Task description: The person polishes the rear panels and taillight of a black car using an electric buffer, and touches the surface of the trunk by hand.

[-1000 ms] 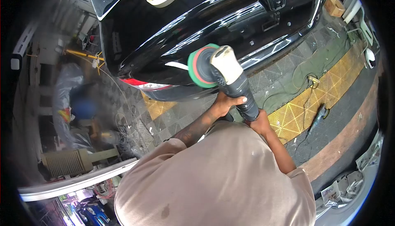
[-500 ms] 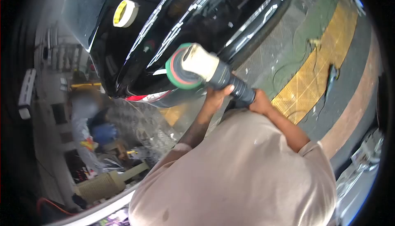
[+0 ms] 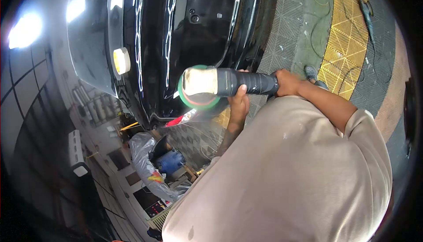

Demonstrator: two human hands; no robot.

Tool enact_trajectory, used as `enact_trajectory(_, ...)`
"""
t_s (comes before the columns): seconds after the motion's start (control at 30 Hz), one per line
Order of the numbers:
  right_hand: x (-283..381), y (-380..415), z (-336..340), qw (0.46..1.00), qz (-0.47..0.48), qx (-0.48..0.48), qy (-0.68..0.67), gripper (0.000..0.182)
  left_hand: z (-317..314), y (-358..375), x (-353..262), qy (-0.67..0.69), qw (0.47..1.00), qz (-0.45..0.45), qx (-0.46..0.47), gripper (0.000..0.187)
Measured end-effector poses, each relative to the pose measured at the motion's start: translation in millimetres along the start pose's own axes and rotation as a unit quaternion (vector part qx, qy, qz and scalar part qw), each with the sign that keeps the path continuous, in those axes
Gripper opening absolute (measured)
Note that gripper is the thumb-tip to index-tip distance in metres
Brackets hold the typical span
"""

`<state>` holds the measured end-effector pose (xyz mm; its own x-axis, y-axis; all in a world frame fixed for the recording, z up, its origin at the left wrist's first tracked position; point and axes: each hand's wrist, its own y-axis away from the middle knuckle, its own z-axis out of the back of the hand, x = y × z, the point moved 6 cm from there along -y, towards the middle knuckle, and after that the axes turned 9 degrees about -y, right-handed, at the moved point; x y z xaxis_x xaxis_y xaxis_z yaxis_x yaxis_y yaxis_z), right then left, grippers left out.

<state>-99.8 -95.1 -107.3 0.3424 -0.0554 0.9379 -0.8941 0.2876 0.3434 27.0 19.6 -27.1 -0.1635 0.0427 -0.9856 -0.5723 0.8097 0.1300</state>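
Both hands were on the polisher (image 3: 229, 83), two-handed grip, likely to steady the head against the panel. Right hand (image 3: 286, 82) was wrapped closed around the rear end of the dark barrel, arm bent at the elbow and running back to the shoulder. Left hand (image 3: 239, 103) was clamped from underneath, nearer the head, thumb up on the barrel, forearm dropping down toward the torso; reads as the guiding hand, with the right as the anchor.

Polisher lay roughly level, pale head to the left. Its green-and-red pad (image 3: 196, 101) faced the black car (image 3: 194, 30), at or just off the lower rear panel; contact couldn't be confirmed from this angle.

Roll of masking tape (image 3: 122, 61) sat on the car's upper surface, left of the tool, well apart from the pad and within reach.

Floor tiles (image 3: 343, 39) far right were yellow and grey grid, with a loose cable (image 3: 315, 17) running across. Plastic-wrapped clutter (image 3: 147, 162) sat near left, below the bumper.
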Motion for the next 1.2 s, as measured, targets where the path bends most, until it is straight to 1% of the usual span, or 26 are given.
enact_trajectory(0.03, -1.5, -5.1, -6.9, 1.000, 0.014, 0.025, 0.007, 0.034, 7.7, 6.1, -0.1, -0.002, 0.999, 0.008, -0.041, 0.061)
enact_trajectory(0.07, -2.3, -6.3, -15.0, 0.998, 0.027, 0.051, 0.015, 0.035, 10.1, 8.6, -0.1, -0.006, 0.999, 0.014, -0.041, 0.061)
enact_trajectory(0.1, -3.3, -2.1, -15.0, 0.998, 0.023, 0.048, 0.015, 0.035, 6.3, 8.2, -1.4, -0.014, 0.999, 0.015, -0.039, 0.061)
enact_trajectory(0.17, -8.2, 0.8, -9.2, 1.000, -0.014, 0.012, -0.021, 0.037, 0.3, -0.6, -2.4, -0.018, 0.999, 0.011, -0.038, 0.061)
enact_trajectory(0.2, -14.3, -2.4, -11.6, 1.000, -0.014, 0.014, -0.019, 0.037, -8.3, -10.6, -5.4, -0.018, 1.000, 0.017, -0.015, 0.061)
enact_trajectory(0.23, -21.3, -5.9, -7.0, 0.999, -0.010, -0.043, -0.029, 0.038, -14.4, -21.4, -6.2, -0.017, 1.000, 0.022, 0.007, 0.061)
enact_trajectory(0.27, -28.1, -8.4, -3.4, 0.994, -0.006, -0.098, -0.039, 0.038, -13.3, -34.7, -5.8, -0.015, 1.000, 0.020, 0.002, 0.061)
enact_trajectory(0.3, -27.7, -8.0, -4.8, 0.995, -0.006, -0.092, -0.036, 0.038, -18.2, -48.3, -5.2, -0.013, 0.998, 0.013, 0.060, 0.063)
enact_trajectory(0.33, -21.9, -5.4, 0.7, 0.991, 0.020, -0.122, -0.059, 0.037, -24.1, -55.4, -5.6, -0.011, 0.993, 0.005, 0.118, 0.064)
enact_trajectory(0.37, -15.5, -2.2, 6.6, 0.984, 0.046, -0.151, -0.082, 0.035, -22.9, -57.6, -6.3, -0.009, 0.994, 0.003, 0.113, 0.064)
enact_trajectory(0.43, -7.0, 2.7, 10.9, 0.986, 0.045, -0.144, -0.076, 0.036, -24.0, -61.2, -4.7, 0.009, 0.991, 0.033, 0.129, 0.069)
enact_trajectory(0.47, -4.4, 3.3, 11.3, 0.986, 0.042, -0.141, -0.073, 0.036, -23.0, -59.0, -5.7, 0.010, 0.992, 0.029, 0.124, 0.069)
enact_trajectory(0.5, -6.5, 0.6, 9.6, 0.987, 0.046, -0.135, -0.070, 0.036, -20.1, -53.7, -6.4, 0.020, 0.994, 0.022, 0.107, 0.069)
enact_trajectory(0.57, -12.7, -4.7, 4.5, 0.993, 0.061, -0.103, -0.008, 0.034, -14.1, -39.5, -7.1, 0.035, 0.997, 0.009, 0.065, 0.069)
enact_trajectory(0.6, -6.1, -4.7, 5.0, 0.993, 0.066, -0.096, -0.004, 0.034, -10.1, -34.2, -6.2, 0.035, 0.998, 0.003, 0.057, 0.069)
enact_trajectory(0.67, 2.7, -2.0, -1.1, 0.998, 0.039, -0.040, -0.007, 0.032, -0.4, -22.2, -6.9, 0.006, 0.999, -0.028, 0.041, 0.069)
enact_trajectory(0.7, 5.5, -4.1, -2.9, 0.999, 0.042, -0.034, -0.001, 0.032, 0.5, -16.9, -10.1, 0.005, 0.999, -0.038, 0.030, 0.067)
enact_trajectory(0.73, 6.6, -5.8, -6.3, 0.999, 0.040, -0.016, 0.010, 0.032, 1.9, -11.2, -13.1, 0.009, 0.999, -0.042, 0.024, 0.067)
enact_trajectory(0.83, 11.6, -4.0, -11.3, 0.999, 0.022, 0.018, 0.038, 0.033, 9.7, 4.9, -16.9, 0.029, 0.998, -0.039, -0.038, 0.062)
enact_trajectory(0.87, 14.8, -3.8, -13.3, 0.998, 0.012, 0.028, 0.046, 0.033, 9.7, 9.4, -18.8, 0.037, 0.998, -0.040, -0.039, 0.062)
enact_trajectory(0.93, 28.8, 1.9, -12.7, 0.997, 0.007, 0.028, 0.071, 0.034, 13.1, 18.9, -24.7, 0.045, 0.995, -0.042, -0.073, 0.063)
enact_trajectory(0.97, 32.8, 1.5, -13.0, 0.997, 0.011, 0.032, 0.063, 0.033, 13.4, 20.2, -26.3, 0.050, 0.995, -0.055, -0.064, 0.064)
enact_trajectory(1.07, 31.2, 3.1, -15.3, 0.998, 0.015, 0.031, 0.046, 0.033, 14.0, 21.0, -26.8, 0.052, 0.997, -0.048, -0.043, 0.065)
enact_trajectory(1.13, 29.4, 6.7, -15.9, 0.999, 0.016, 0.028, 0.038, 0.033, 7.6, 16.1, -29.0, 0.050, 0.997, -0.038, -0.043, 0.063)
enact_trajectory(1.2, 27.6, 10.5, -7.8, 1.000, 0.002, 0.004, 0.003, 0.033, 2.3, 6.1, -28.7, 0.045, 0.997, -0.030, -0.047, 0.061)
